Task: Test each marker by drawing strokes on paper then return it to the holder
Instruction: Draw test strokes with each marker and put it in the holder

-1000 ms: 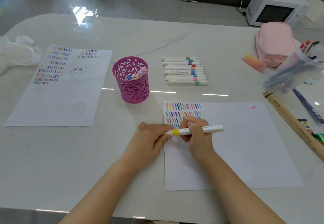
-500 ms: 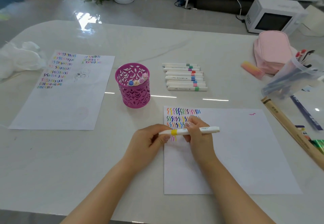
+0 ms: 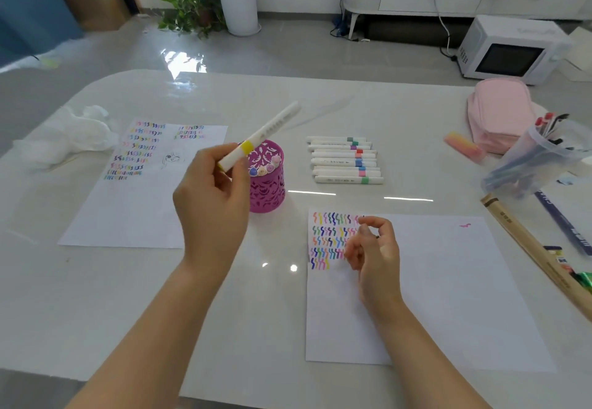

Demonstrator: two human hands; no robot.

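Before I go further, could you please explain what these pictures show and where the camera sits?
There is no machine here: a person works with two bare hands, and the one camera sits on their head, looking down at a table. The left hand holds a white marker with a yellow band, tilted, by a pink holder. The right hand hangs loosely curled, apparently empty, over a paper partly covered with coloured strokes. More markers lie in a row behind it, another sheet lies to the left, and a pink pouch sits far right.
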